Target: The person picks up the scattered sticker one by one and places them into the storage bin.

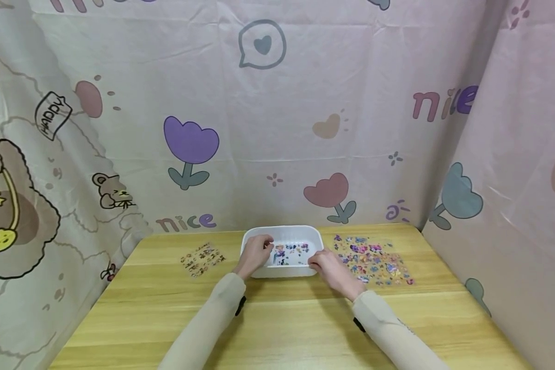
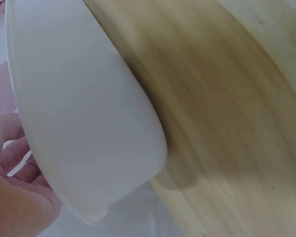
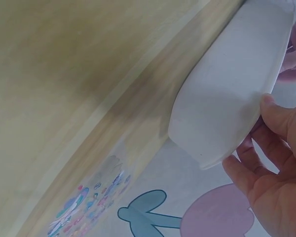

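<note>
A white plastic basin (image 1: 284, 272) stands near the back of the table, with a clear sheet of small colourful stickers (image 1: 300, 253) inside it. My right hand (image 1: 330, 266) grips the basin's front right corner; in the right wrist view its thumb (image 3: 276, 111) lies on the rim and the other fingers bend beneath the thumb side. My left hand (image 1: 257, 253) reaches over the basin's left side with curled fingers. In the left wrist view the basin wall partly covers these left fingers (image 2: 15, 153), and I cannot tell whether they pinch anything.
A small sticker sheet (image 1: 202, 259) lies left of the basin. More colourful sticker sheets (image 1: 379, 264) lie to its right, close by my right hand. The wooden table (image 1: 287, 324) meets a printed curtain (image 1: 268, 113) at the back and sides.
</note>
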`<state>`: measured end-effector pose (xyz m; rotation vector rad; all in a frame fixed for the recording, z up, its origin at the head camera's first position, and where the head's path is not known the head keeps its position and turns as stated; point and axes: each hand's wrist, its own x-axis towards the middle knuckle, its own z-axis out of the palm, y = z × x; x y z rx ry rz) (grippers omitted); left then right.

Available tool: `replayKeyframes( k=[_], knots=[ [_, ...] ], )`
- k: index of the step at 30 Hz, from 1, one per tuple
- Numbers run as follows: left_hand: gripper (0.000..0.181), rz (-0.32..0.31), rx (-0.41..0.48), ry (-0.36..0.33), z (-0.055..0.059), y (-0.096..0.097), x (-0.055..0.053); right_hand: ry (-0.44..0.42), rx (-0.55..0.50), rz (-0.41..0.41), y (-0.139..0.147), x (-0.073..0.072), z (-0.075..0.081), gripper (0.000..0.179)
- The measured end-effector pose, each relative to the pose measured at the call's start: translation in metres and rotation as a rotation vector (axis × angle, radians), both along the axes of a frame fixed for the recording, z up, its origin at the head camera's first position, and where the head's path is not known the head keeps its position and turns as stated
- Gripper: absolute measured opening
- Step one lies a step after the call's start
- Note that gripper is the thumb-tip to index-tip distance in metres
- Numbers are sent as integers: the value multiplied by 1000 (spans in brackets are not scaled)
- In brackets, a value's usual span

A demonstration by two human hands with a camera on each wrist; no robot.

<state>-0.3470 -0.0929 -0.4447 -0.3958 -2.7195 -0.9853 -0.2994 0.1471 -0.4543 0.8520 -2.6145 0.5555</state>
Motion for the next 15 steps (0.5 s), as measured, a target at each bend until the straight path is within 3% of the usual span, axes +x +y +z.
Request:
replayKeyframes(
  k=[10, 15],
  knots=[
    [16, 25, -37, -5, -2, -21, 3, -6, 0, -3, 0, 0, 0, 7],
    [18, 54, 6, -5, 0, -35, 6, -22, -10, -11, 0, 1, 1, 7]
  ],
)
